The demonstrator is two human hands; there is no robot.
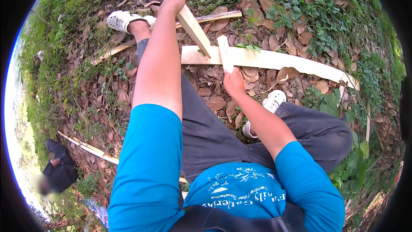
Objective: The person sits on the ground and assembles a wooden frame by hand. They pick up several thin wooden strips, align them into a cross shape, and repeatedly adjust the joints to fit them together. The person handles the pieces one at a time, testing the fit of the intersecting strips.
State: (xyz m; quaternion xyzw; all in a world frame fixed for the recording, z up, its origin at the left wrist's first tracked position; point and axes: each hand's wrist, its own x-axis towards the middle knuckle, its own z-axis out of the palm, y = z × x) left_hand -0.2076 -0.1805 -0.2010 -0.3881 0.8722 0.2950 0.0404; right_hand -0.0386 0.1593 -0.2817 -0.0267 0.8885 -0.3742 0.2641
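My left hand (173,5), at the top with the arm stretched out, is closed around the upper end of a pale wooden plank (194,31). This plank slants down to the right, and its lower end comes to the near left part of a long pale board (274,58); whether they touch I cannot tell. My right hand (234,82) grips a short wooden stick (225,52), which points up across the long board. The board lies on the leaves, its right part narrower with a ragged lower edge.
Another wooden strip (219,16) lies beyond the board, and a long split strip (88,147) is on the ground at left. Dry leaves (216,102) and green plants (326,38) cover the ground. A person in dark clothes (62,163) is at far left, near some plastic (98,211).
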